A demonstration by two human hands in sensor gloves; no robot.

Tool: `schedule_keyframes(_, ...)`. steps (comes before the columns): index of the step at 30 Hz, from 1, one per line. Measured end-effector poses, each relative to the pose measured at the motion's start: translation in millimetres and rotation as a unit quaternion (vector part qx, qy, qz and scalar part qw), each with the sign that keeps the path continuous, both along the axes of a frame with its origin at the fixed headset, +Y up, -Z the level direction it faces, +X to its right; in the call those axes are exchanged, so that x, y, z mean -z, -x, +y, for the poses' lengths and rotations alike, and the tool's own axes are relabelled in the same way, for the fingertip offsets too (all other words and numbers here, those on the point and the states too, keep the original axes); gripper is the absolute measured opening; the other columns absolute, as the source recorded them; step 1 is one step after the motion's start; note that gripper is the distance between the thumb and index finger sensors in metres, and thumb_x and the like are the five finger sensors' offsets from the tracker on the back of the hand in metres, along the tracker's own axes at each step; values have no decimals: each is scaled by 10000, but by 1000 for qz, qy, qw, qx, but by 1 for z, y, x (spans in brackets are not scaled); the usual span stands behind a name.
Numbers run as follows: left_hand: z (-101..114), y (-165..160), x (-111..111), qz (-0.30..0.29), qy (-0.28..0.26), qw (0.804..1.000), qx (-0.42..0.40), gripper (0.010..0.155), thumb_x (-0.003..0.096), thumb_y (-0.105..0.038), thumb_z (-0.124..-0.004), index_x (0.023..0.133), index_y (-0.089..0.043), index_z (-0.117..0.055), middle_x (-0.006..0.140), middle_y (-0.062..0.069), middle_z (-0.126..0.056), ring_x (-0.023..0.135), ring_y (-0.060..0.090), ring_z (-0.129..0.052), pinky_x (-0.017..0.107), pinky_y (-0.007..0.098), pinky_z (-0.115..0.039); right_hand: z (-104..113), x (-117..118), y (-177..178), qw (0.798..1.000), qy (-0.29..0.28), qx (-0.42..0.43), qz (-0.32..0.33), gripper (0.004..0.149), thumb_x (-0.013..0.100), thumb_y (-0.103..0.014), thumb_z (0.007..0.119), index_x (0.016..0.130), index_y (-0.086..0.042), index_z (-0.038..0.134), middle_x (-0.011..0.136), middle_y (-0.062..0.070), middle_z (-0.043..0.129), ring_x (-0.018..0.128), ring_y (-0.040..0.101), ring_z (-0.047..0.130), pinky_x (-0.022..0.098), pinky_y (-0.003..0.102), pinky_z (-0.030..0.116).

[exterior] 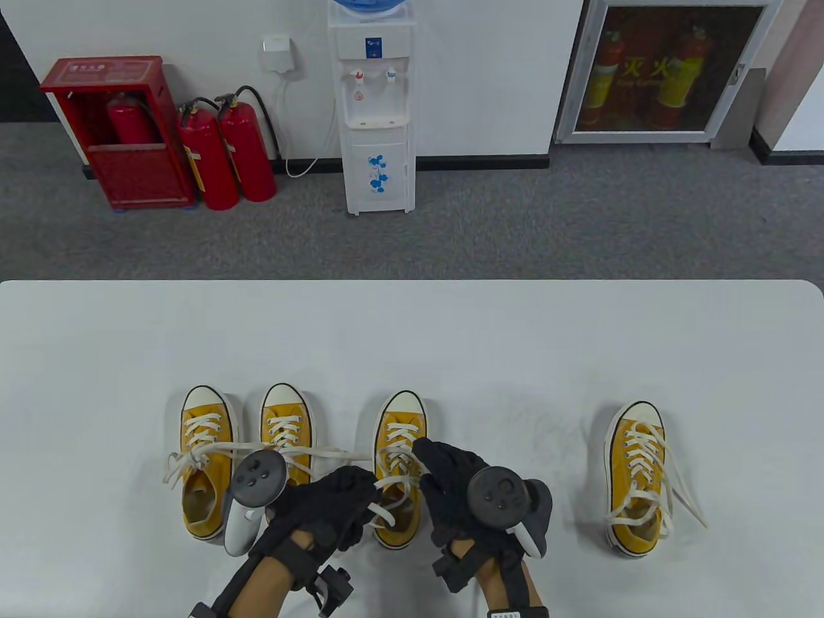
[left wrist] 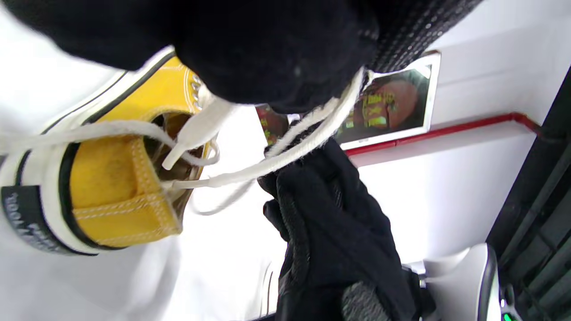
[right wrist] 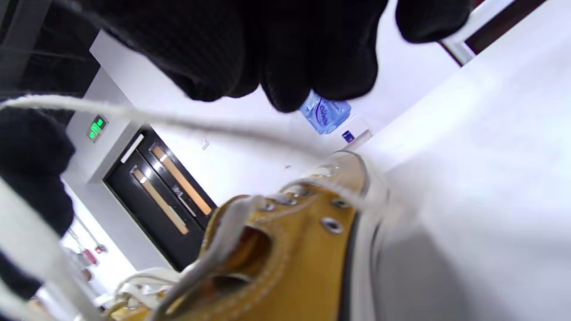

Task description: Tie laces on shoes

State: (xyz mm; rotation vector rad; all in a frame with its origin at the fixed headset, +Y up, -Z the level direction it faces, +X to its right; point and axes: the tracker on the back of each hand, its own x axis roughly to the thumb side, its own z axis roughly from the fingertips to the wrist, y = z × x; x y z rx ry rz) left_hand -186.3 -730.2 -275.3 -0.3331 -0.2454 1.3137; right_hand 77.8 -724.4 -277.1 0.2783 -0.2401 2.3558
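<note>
- Closest to us are our two gloved hands, both over the third yellow sneaker (exterior: pixel 399 470) from the left, which sits near the front of the white table (exterior: pixel 412 335).
- Our left hand (exterior: pixel 331 508) is clenched round a strand of its white lace (exterior: pixel 386 486); the left wrist view shows that lace running out from under the fingers (left wrist: pixel 276 53) toward the shoe's opening, so we reckon it's kept taut to form the knot.
- Our right hand (exterior: pixel 454 492) looks curled over the same lace from the other side. The right wrist view has a strand stretched just under the fingertips (right wrist: pixel 285 76), but we honestly can't tell whether it's pinched or only touched.
- Left of that shoe are two more sneakers (exterior: pixel 248 450) close together, their loose laces trailing across each other. A fourth one (exterior: pixel 636 476) sits well apart on the right, laces also hanging loose, so it looks like none are finished.
- Heel patch on the sneaker has white writing in the left wrist view, too blurred to read.
- Farther back, past the table on the grey carpet: a water dispenser (exterior: pixel 376 109) with a small blue label we can't read, red fire extinguishers (exterior: pixel 225 154) beside a red box (exterior: pixel 119 129), and a wall cabinet (exterior: pixel 663 71) with yellow Chinese characters on its glass.
</note>
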Motion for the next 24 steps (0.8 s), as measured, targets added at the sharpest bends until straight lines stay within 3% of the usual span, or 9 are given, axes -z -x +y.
schedule_keyframes(2, 0, 4, 1, 14, -4, 1000, -1, 408, 500, -444, -752, 834, -225, -836, 573, 10, -1019, 206, 98, -1031, 178, 366, -932, 4, -3, -1, 999, -21, 30, -10, 535, 466, -347, 809, 979, -206, 748, 1008, 64, 711, 919, 372, 754, 678, 657, 520)
schedule_keyframes(5, 0, 7, 1, 31, -8, 999, 0, 406, 499, -437, -742, 838, -233, -833, 583, 6, -1026, 218, 102, -1051, 189, 365, -942, 11, -7, 2, 996, -40, 78, 17, 515, 452, -411, 835, 911, -180, 823, 905, 90, 809, 697, 322, 893, 578, 571, 656)
schedule_keyframes(9, 1, 9, 1, 48, -19, 999, -4, 407, 501, -440, -737, 844, -239, -826, 602, 1, -1026, 240, 113, -1068, 209, 370, -947, 16, -11, 15, 994, -49, 78, 65, 518, 421, -490, 871, 837, -181, 878, 807, 81, 875, 546, 264, 930, 496, 515, 721)
schedule_keyframes(12, 2, 9, 1, 52, -28, 998, -6, 407, 503, -446, -732, 848, -250, -818, 610, -6, -1021, 252, 114, -1066, 222, 374, -943, 14, -13, 25, 993, -28, 70, 93, 576, 410, -520, 885, 871, -177, 855, 835, 84, 846, 564, 262, 911, 504, 513, 711)
schedule_keyframes(15, 4, 7, 0, 40, -35, 999, -6, 405, 505, -454, -733, 847, -259, -824, 609, -16, -1028, 249, 107, -1074, 225, 372, -946, 10, -15, 35, 992, 1, 51, 114, 642, 416, -511, 885, 955, -177, 780, 940, 87, 742, 682, 286, 855, 555, 536, 669)
schedule_keyframes(21, 9, 1, -3, 30, -56, 998, -6, 404, 505, -461, -748, 852, -271, -830, 630, -3, -1030, 290, 143, -1085, 262, 398, -940, 9, -17, 40, 992, 4, 74, 99, 446, 443, -395, 862, 823, -163, 882, 959, 84, 724, 716, 296, 846, 565, 547, 660)
schedule_keyframes(24, 12, 2, -3, 23, -74, 997, 10, 453, 511, -489, -737, 890, -258, -825, 720, 47, -1017, 395, 227, -1099, 336, 455, -929, 12, -16, 34, 993, -9, 85, 79, 409, 440, -394, 856, 787, -182, 904, 940, 75, 752, 699, 289, 864, 559, 543, 672)
